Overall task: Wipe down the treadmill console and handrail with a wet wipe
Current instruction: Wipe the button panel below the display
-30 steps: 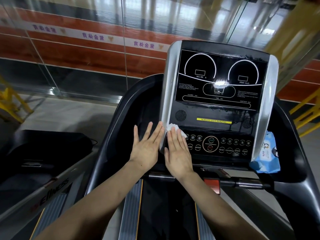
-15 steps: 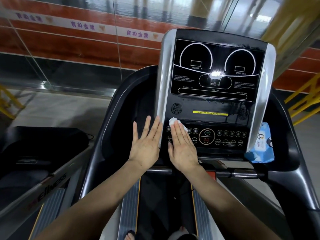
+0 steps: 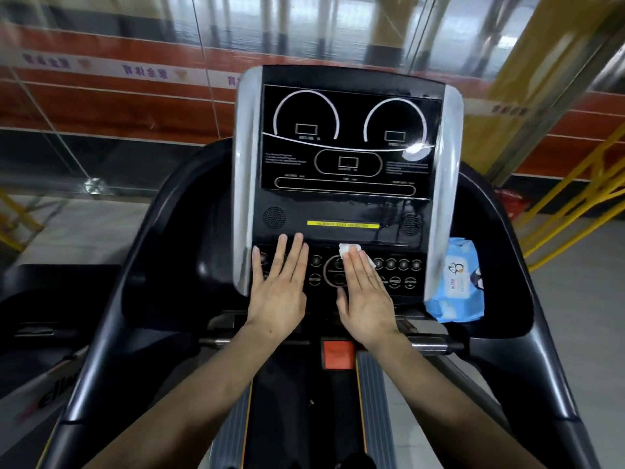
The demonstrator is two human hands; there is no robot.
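The black treadmill console with grey side trims stands straight ahead, its lower face streaked wet. My right hand lies flat on the button panel, pressing a white wet wipe over the round centre control; only the wipe's top edge shows past my fingertips. My left hand rests flat with straight fingers on the left part of the button panel. The dark curved handrail runs round both sides, and a chrome bar crosses below the console.
A blue wet-wipe pack sits in the tray right of the console. An orange-red safety tab is below the panel. A second treadmill stands at left. Glass wall ahead, yellow railings at right.
Both hands slid to the right across the button panel; the wipe went from the console's left edge to the centre control, and the left hand came off the side tray onto the panel.
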